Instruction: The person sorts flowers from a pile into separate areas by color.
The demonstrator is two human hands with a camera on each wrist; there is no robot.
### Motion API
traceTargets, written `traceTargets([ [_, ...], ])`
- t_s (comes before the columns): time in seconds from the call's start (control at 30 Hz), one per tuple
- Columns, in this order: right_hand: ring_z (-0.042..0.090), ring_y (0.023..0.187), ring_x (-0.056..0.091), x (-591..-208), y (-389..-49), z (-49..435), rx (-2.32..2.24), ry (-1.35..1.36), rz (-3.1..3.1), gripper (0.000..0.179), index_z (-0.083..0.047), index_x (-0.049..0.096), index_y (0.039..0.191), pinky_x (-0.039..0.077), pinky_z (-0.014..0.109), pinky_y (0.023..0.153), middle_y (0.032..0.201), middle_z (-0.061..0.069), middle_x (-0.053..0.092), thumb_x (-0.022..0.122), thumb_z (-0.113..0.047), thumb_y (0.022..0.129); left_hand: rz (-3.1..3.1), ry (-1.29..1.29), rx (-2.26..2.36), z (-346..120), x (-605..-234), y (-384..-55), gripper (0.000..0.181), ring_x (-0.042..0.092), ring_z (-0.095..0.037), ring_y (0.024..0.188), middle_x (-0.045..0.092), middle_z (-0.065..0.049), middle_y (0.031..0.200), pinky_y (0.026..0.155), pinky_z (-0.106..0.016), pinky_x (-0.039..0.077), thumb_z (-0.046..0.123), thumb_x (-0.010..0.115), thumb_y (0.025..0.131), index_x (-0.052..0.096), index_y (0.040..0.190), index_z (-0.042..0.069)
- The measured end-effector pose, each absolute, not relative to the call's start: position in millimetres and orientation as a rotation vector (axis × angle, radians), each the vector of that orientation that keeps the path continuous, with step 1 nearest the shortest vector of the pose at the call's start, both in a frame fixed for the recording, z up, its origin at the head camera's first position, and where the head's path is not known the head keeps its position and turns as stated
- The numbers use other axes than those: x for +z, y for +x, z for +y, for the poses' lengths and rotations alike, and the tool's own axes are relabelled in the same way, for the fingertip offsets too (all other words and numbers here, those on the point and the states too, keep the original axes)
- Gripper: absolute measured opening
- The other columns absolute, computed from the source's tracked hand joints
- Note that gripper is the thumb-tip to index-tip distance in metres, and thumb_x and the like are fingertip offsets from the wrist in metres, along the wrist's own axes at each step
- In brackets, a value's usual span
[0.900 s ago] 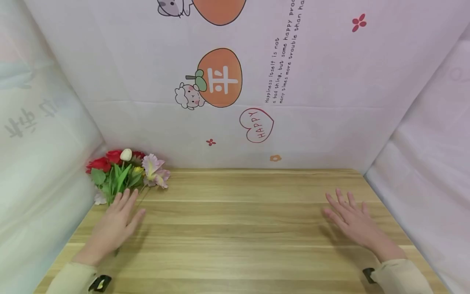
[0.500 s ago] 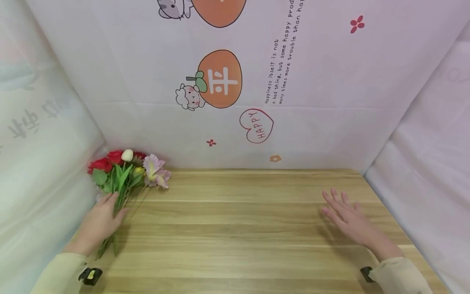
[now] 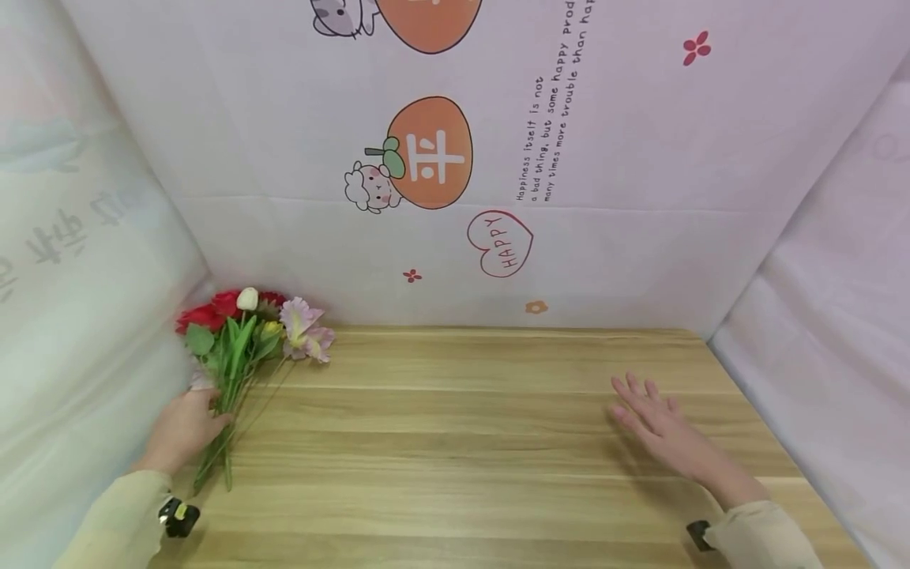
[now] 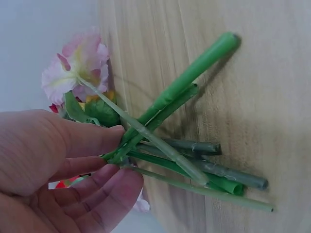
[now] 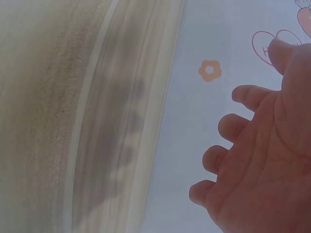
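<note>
A bunch of flowers (image 3: 231, 348) lies at the table's left side, its heads toward the back wall. It has red roses (image 3: 206, 316), a white tulip (image 3: 247, 299) and a pale pink-purple bloom (image 3: 302, 324). My left hand (image 3: 183, 431) holds the stems partway down, with thumb and fingers around them. Seen from the left wrist, the cut stem ends (image 4: 228, 182) fan out past the fingertips over the wood. My right hand (image 3: 671, 435) hovers above the right side of the table, fingers spread and holding nothing. Its palm also shows in the right wrist view.
The wooden table (image 3: 441, 442) reaches back to a white cloth wall (image 3: 611, 261) with printed cartoons and lettering. White cloth (image 3: 71, 340) hangs close along the left side, near the left hand, and along the right.
My left hand has moved left and down onto the stems, its fingers going from spread to curled around them. My right hand has drifted slightly left, still spread.
</note>
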State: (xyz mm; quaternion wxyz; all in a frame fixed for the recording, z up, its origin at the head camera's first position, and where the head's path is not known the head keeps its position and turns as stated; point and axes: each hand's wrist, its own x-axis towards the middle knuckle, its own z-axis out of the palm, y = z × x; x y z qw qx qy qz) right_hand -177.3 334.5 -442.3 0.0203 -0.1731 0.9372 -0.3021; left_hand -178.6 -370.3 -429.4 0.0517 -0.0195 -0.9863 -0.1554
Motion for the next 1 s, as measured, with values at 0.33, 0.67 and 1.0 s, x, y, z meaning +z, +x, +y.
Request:
traceTargets([
  [0.33, 0.059, 0.145, -0.002, -443.7, -176.7, 330.6, -0.906, -0.518, 2.904, 0.062, -0.007, 0.022, 0.161, -0.014, 0.072, 0.111, 0.163, 0.029, 0.006, 0.040, -0.038, 0.110, -2.999, -0.003, -0.508, -375.5, -433.2, -187.8, 0.044, 0.060, -0.058, 0.096, 0.063, -0.038, 0.109, 0.075, -0.065, 0.051, 0.005, 0.073, 0.084, 0.060, 0.119, -0.017],
  [0.67, 0.058, 0.145, -0.002, -442.4, -176.8, 327.9, -0.901, -0.528, 2.897, 0.061, -0.008, 0.023, 0.161, -0.011, 0.074, 0.110, 0.163, 0.029, 0.007, 0.041, -0.037, 0.110, -3.068, 0.104, -0.406, -379.9, -426.0, -199.9, 0.032, 0.062, -0.054, 0.085, 0.064, -0.036, 0.101, 0.062, -0.061, 0.053, 0.018, 0.071, 0.088, 0.069, 0.101, -0.011],
  [1.0, 0.058, 0.146, -0.002, -443.9, -174.0, 329.8, -0.921, -0.506, 2.881, 0.062, -0.003, 0.025, 0.159, -0.013, 0.072, 0.111, 0.163, 0.030, 0.007, 0.040, -0.038, 0.110, -3.089, 0.157, -0.380, -375.0, -425.4, -201.0, 0.029, 0.056, -0.033, 0.059, 0.057, -0.014, 0.065, 0.045, -0.048, 0.045, 0.009, 0.063, 0.085, 0.051, 0.059, 0.012],
])
